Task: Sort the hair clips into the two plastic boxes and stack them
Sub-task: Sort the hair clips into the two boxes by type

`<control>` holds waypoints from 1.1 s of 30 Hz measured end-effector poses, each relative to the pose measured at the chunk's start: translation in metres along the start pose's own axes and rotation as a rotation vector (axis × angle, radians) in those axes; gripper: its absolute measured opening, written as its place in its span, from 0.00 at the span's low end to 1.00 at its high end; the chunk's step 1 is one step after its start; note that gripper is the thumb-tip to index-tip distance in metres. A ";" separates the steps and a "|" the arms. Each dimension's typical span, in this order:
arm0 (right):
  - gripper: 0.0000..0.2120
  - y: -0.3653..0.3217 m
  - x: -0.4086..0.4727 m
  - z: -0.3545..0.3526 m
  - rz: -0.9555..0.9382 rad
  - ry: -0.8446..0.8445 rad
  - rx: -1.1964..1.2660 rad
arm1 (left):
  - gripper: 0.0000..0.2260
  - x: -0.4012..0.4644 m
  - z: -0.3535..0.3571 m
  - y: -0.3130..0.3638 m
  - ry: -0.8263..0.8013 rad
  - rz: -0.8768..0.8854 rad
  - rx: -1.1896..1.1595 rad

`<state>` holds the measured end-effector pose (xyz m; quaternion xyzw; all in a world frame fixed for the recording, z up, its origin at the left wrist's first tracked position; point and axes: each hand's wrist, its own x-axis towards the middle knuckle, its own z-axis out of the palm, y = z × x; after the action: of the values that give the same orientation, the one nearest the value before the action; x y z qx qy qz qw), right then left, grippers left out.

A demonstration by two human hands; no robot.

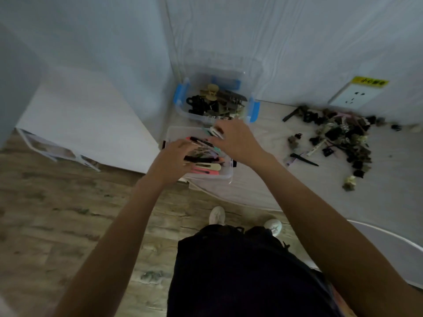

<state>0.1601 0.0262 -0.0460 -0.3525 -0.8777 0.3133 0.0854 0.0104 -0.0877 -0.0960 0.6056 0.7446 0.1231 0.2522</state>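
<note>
Two clear plastic boxes stand at the table's left end. The near box [225,177] holds long flat clips [206,167] in pink, black, cream and teal. The far box [253,109], with blue latches, holds claw clips [211,92] in black, tan and grey. Both hands are over the near box. My left hand [174,156] rests on the flat clips at its left side. My right hand [235,140] is above its far right corner, and its fingers seem to pinch a pale flat clip [215,132]. A loose pile of clips [338,138] lies on the table to the right.
The pale table [263,179] sits against a white wall, with a wall socket [353,96] behind the pile. A black long clip [304,159] lies between the boxes and the pile. Wooden floor [68,213] and my shoes lie below; white furniture [80,115] stands at left.
</note>
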 end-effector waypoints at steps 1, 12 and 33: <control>0.07 -0.004 0.006 0.008 -0.012 -0.024 -0.077 | 0.18 -0.007 0.002 -0.002 0.099 -0.020 -0.034; 0.25 -0.012 0.025 0.055 -0.050 -0.258 0.041 | 0.07 -0.035 0.017 0.015 0.688 -0.255 -0.308; 0.18 0.247 -0.154 -0.063 0.640 0.283 -0.066 | 0.30 0.121 0.148 0.218 -0.135 0.129 0.214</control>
<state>0.4365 0.0903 -0.1358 -0.6523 -0.7118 0.2437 0.0921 0.2547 0.0624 -0.1418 0.6827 0.6942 0.0179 0.2273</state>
